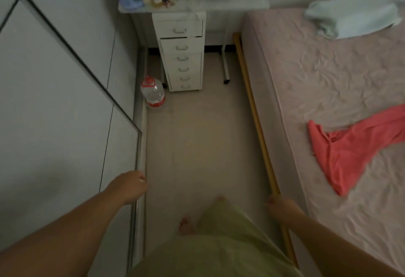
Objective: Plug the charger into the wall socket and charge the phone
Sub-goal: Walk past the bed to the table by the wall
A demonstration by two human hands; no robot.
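- I am standing in a narrow strip of floor (pixel 203 136) between a pale wardrobe (pixel 65 101) on my left and a bed (pixel 328 83) on my right, looking down past my green garment (pixel 219 246)
- My left hand (pixel 129 186) is hanging low beside the wardrobe's bottom edge, fingers curled loosely inward and holding nothing
- My right hand (pixel 285 209) is hanging by the bed's wooden rail (pixel 256 127), blurred; I cannot tell how far its fingers are curled, and I am seeing nothing in it
- One bare foot (pixel 186 225) is showing just ahead of the garment's hem
- Neither charger, phone nor wall socket is showing anywhere in my view
- A white drawer unit (pixel 183 57) is standing at the far end of the floor, under a cluttered white tabletop (pixel 241 2)
- A clear water bottle (pixel 153 92) with a red cap and label is standing on the floor near the drawers, close to the wardrobe's foot
- A coral-pink garment (pixel 350 149) is lying on the pink sheet, and a pale folded cloth (pixel 355 17) is lying well apart from it near the head of the bed
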